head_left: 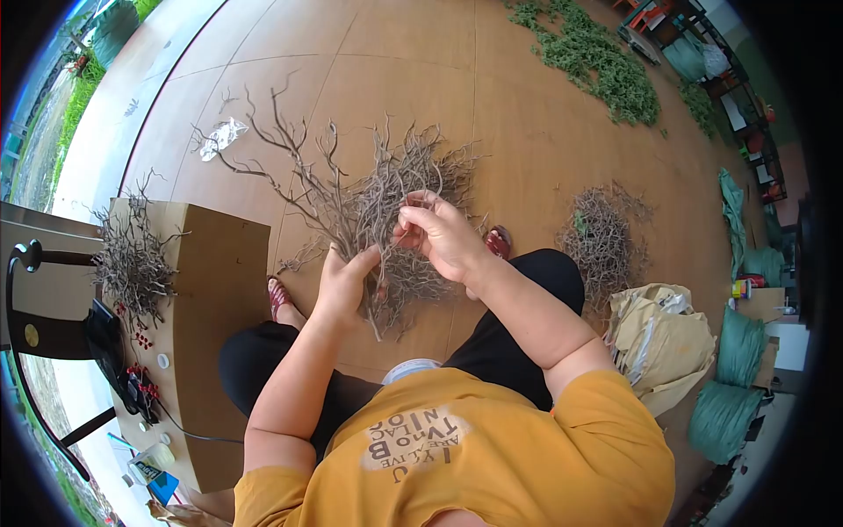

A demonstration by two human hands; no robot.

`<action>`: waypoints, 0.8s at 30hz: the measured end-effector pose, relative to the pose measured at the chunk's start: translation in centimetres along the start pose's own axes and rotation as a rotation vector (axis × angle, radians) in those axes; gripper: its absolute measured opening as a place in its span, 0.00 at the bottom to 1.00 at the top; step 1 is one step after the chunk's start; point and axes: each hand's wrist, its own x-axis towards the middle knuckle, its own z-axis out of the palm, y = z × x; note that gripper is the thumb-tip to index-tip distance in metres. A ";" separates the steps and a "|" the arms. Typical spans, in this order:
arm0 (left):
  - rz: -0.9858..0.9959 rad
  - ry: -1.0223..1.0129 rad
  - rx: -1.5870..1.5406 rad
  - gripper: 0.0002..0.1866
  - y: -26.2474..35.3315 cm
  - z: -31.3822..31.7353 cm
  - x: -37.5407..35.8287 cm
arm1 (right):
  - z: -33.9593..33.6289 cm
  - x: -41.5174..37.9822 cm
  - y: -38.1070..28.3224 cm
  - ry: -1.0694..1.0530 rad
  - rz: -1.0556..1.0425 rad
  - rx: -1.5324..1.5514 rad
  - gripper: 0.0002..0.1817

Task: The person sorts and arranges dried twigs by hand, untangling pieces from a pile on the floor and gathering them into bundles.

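A bundle of dry, bare, branching twigs (303, 189) fans out up and to the left from my left hand (344, 285), whose fingers are wrapped round its lower stems. Just right of the bundle, my right hand (435, 235) has thumb and fingertips pressed together at thin twigs; exactly which piece is between them is too small to tell. Below both hands, a tangled pile of similar twigs (421, 167) lies on the tiled floor between my feet. The ends of the held bundle overlap this pile in view.
At left, a cardboard box (219, 255) carries more twigs (136, 263) and small items. A second twig pile (604, 233) lies right, near a beige sack (660, 342). Green plants (597, 66) spread at upper right; a clear plastic bag (223, 139) lies upper left.
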 end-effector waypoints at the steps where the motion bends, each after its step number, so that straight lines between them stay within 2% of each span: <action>1: 0.014 0.000 0.001 0.05 -0.1 0.0 0.2 | -0.1 0.0 0.0 -0.065 0.028 0.081 0.10; 3: 0.051 0.019 0.002 0.04 -0.5 0.2 0.2 | -0.2 0.2 0.1 -0.211 0.098 0.244 0.11; 4: 0.164 0.088 -0.016 0.03 -0.8 1.0 0.5 | -0.2 0.4 0.1 -0.131 0.082 0.161 0.13; 5: 0.170 0.129 0.110 0.05 -1.5 0.3 0.8 | 0.4 0.2 -0.1 -0.046 0.038 0.041 0.13; 6: 0.329 0.187 0.057 0.09 -2.0 1.4 1.0 | 0.6 0.4 0.4 0.060 -0.035 -0.028 0.12; 7: 0.323 0.126 0.182 0.12 -1.9 1.2 0.9 | 1.1 0.5 0.7 0.244 -0.156 -0.163 0.11; 8: 0.312 0.089 0.123 0.15 -2.3 1.9 0.6 | 1.5 1.4 1.3 0.410 -0.300 -0.200 0.13; 9: 0.362 0.054 0.157 0.17 -4.3 2.0 1.4 | 0.8 3.0 1.9 0.439 -0.475 -0.228 0.13; 10: 0.288 0.022 0.130 0.22 -3.2 3.3 0.1 | -0.1 4.5 1.9 0.516 -0.487 -0.322 0.13; 11: 0.720 0.176 0.494 0.29 -5.3 3.1 1.7 | -1.0 5.9 1.8 0.601 -0.512 -0.420 0.15; 12: 0.500 0.182 0.443 0.36 -3.9 3.7 0.7 | -1.9 7.2 2.3 0.637 -0.522 -0.453 0.17; 13: 0.310 0.188 0.460 0.36 -2.7 3.7 0.5 | -2.0 8.0 2.4 0.681 -0.541 -0.489 0.19; 14: 0.288 0.165 0.407 0.36 -1.9 3.4 0.4 | -2.1 8.6 2.7 0.669 -0.553 -0.419 0.23; 17: 0.455 0.220 0.368 0.32 -1.7 1.0 2.0 | 2.2 7.1 2.0 0.578 -0.303 -0.062 0.21; 18: 0.544 0.236 0.369 0.30 -2.8 0.0 3.6 | -0.2 7.1 1.7 0.193 -0.134 0.038 0.20; 19: 0.370 0.171 0.242 0.24 -0.9 -0.3 2.6 | 3.1 5.6 0.7 0.272 -0.020 0.170 0.20; 20: 0.192 0.128 0.119 0.17 1.0 -0.7 1.8 | 3.3 5.3 0.2 0.224 0.032 0.257 0.20; 21: 0.105 0.075 0.035 0.10 2.4 -0.8 1.1 | 2.7 4.8 -0.3 0.129 0.087 0.325 0.20; 22: 0.044 0.030 0.012 0.08 3.0 -0.9 0.6 | 1.4 4.8 -0.4 -0.004 0.092 0.308 0.20; 23: -0.061 -0.103 0.029 0.06 2.8 -1.4 0.1 | 1.4 4.3 -1.1 -0.001 0.087 0.264 0.21; 24: -0.041 -0.041 0.091 0.06 2.5 -0.5 -0.5 | 0.7 4.5 -1.9 0.046 0.021 0.269 0.21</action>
